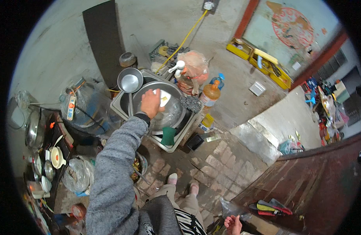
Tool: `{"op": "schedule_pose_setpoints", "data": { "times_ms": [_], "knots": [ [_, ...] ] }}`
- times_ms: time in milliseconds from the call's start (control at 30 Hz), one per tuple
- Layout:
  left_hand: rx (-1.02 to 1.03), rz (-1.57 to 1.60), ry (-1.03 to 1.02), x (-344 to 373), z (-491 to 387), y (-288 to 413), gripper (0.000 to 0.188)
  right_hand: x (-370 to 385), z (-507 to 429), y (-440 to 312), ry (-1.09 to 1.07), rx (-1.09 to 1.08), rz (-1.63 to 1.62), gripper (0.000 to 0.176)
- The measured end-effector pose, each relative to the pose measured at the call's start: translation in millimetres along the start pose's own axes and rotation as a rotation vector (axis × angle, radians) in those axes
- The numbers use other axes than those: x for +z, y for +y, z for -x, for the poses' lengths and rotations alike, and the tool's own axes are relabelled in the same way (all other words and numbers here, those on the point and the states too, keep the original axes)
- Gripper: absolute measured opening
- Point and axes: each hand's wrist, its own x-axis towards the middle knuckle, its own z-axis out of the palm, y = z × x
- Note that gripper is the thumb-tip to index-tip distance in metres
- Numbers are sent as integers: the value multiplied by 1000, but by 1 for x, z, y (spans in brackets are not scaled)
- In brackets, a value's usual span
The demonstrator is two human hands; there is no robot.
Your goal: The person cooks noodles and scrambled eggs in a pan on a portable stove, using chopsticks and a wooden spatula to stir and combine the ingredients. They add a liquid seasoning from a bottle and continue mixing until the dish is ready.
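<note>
My left hand point(150, 103) holds a small white thing point(163, 98) with a yellowish patch, seen blurred; what it is exactly, I cannot tell. Both are over a wide metal basin point(171, 115) set in a stainless steel sink point(170, 148). Left of that hand, a metal ladle point(130, 83) rests across the sink's rim. A green scouring pad point(168, 136) lies on the near edge, and a steel wool scrubber point(191, 104) on the right edge. Low in the view, my right hand point(233, 225) hangs with loosely bent fingers and nothing visible in it, beside a clear plastic bag point(232, 208).
Behind the sink stand a white tap point(177, 68), an orange-capped bottle point(210, 95) and a wire rack point(168, 54). A bucket of scraps point(142, 164) sits on the brick floor point(221, 158) by my feet. Cookware, including a cream pan point(57, 157), crowds the left. A wooden door point(309, 179) is at right.
</note>
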Motion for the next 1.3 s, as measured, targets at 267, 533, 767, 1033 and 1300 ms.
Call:
{"op": "schedule_pose_setpoints", "data": {
  "times_ms": [267, 533, 767, 1033, 1300],
  "knots": [
    [214, -233, -111, -40, -10, 39, 78, 29, -154, -84, -265, 69, 85, 40],
    [235, -227, -118, -65, -6, 85, 73, 87, -306, -168, -486, 54, 359, 38],
    [193, -171, -74, -104, 30, 134, 75, 167, -331, -164, -844, 145, 725, 51],
    [30, -87, -155, -156, 163, 167, 85, 214, -311, -109, -1264, 221, 946, 59],
    [-386, 52, -212, -212, 432, 166, 77, 224, -192, -10, -1644, 471, 1676, 44]
  ]
}}
